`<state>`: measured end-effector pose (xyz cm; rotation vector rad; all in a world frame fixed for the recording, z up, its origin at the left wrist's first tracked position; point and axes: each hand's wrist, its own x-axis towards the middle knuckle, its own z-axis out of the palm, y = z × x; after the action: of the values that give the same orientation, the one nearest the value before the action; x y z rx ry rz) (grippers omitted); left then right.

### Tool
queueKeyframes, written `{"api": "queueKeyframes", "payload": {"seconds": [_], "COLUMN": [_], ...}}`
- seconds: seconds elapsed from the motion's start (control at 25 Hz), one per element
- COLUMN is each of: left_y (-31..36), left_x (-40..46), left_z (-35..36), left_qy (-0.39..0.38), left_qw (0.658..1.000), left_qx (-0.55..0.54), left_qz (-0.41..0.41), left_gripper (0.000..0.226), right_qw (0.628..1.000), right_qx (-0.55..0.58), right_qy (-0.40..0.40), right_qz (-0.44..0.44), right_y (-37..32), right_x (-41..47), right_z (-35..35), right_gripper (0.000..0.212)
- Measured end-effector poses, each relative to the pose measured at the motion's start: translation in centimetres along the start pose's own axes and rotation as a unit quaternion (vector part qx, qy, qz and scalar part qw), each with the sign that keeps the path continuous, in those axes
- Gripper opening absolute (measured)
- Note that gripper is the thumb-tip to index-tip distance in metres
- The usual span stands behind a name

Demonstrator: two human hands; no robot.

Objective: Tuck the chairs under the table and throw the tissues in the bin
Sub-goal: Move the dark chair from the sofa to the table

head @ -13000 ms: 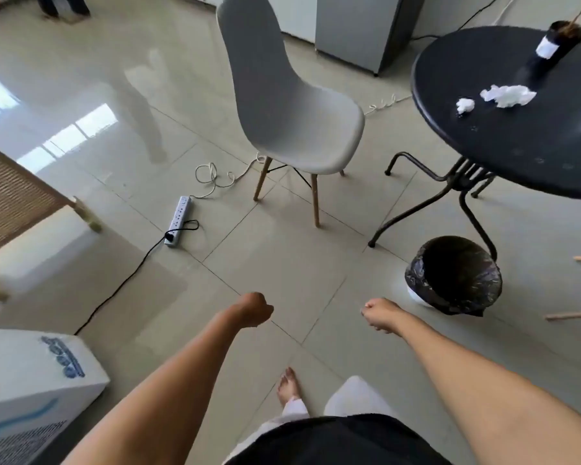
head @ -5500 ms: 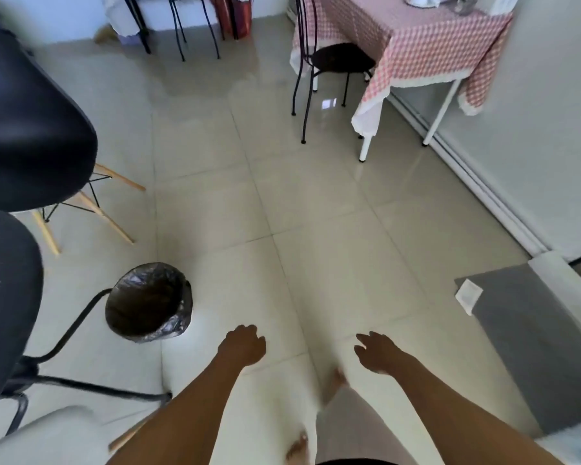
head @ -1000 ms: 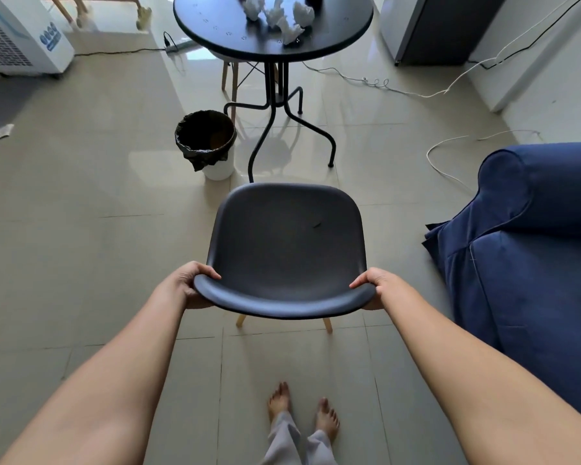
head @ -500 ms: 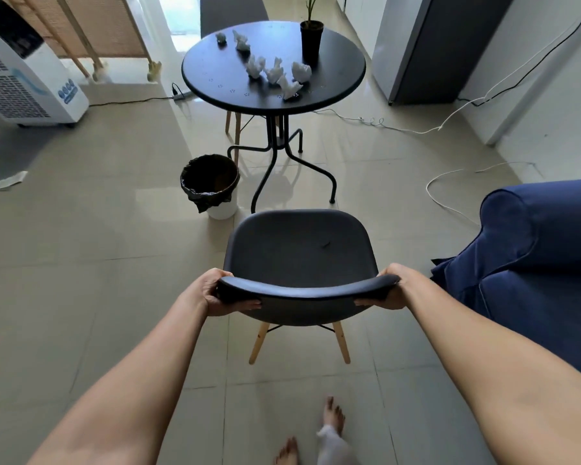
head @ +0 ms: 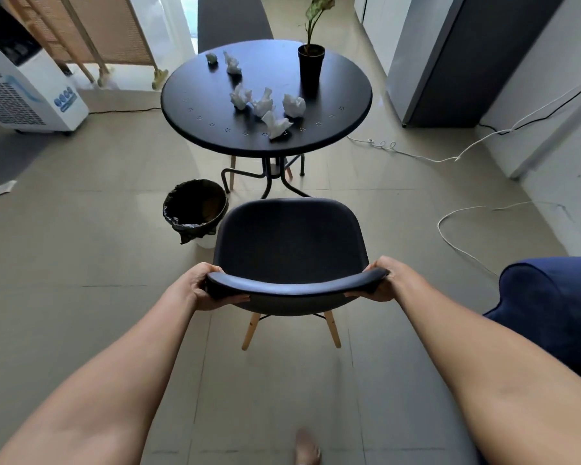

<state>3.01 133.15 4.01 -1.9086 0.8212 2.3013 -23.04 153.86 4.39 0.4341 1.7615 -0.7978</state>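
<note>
No writing can be read anywhere; the only marking is a blue emblem, too small to make out, on the white air cooler point(head: 24, 92) at far left. Both hands, the left hand point(head: 200, 286) and the right hand point(head: 388, 280), are closed around the two ends of the backrest of the dark navy shell chair with wooden legs point(head: 289, 250), which stands near the person, facing the round black metal table point(head: 215, 129) with the black-lined waste bin point(head: 195, 209) just left of it. On the table lie six crumpled white tissues point(head: 267, 105), four clustered near the middle and two farther off, beside one black pot with a green plant point(head: 311, 67), and one grey chair point(head: 232, 21) stands at the table's far side.
</note>
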Motion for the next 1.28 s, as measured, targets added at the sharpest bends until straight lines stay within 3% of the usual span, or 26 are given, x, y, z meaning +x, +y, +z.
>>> {"api": "queueKeyframes", "payload": {"seconds": [0.16, 0.28, 0.56, 0.72, 0.84, 1.0, 1.08, 1.16, 1.28], "left_y": [3.5, 5.5, 7.9, 8.3, 8.3, 7.8, 7.1, 5.3, 1.4], "left_x": [2.4, 4.4, 6.4, 6.7, 6.5, 4.3, 2.3, 0.0, -2.4], "left_z": [1.6, 2.1, 2.2, 1.9, 1.9, 1.6, 0.9, -0.6, -4.8], "left_qy": [-0.003, -0.006, -0.009, 0.002, 0.026, 0.06, 0.08, 0.139, 0.159], "left_qw": [1.0, 1.0, 0.999, 0.999, 0.998, 0.998, 0.995, 0.961, 0.905], "left_qx": [-0.003, -0.015, -0.053, -0.053, -0.038, -0.024, 0.064, 0.232, 0.37], "left_qz": [0.009, 0.011, 0.006, -0.012, -0.031, -0.009, 0.009, 0.06, 0.136], "left_gripper": [0.044, 0.049, 0.063, 0.078, 0.058, 0.037, 0.049, 0.06, 0.06], "right_qw": [0.993, 0.998, 0.997, 0.996, 0.991, 0.98, 0.989, 0.994, 0.936], "right_qx": [0.048, 0.03, 0.043, 0.05, 0.117, 0.189, 0.138, -0.011, -0.27], "right_qy": [-0.04, -0.055, -0.062, -0.073, -0.069, -0.063, -0.021, 0.053, 0.132], "right_qz": [-0.099, -0.026, 0.003, -0.022, 0.018, -0.028, -0.052, -0.096, -0.185], "right_y": [-4.2, -6.5, -9.6, -9.9, -9.3, -6.6, -4.9, -2.5, 1.8], "right_x": [2.2, 4.1, 6.0, 5.7, 5.8, 3.8, 2.5, 0.7, -2.3], "right_z": [0.4, 0.2, 1.2, 1.7, 1.4, 1.6, 1.9, 3.1, 6.9], "right_gripper": [0.024, 0.028, 0.043, 0.026, 0.034, 0.023, 0.03, 0.043, 0.05]}}
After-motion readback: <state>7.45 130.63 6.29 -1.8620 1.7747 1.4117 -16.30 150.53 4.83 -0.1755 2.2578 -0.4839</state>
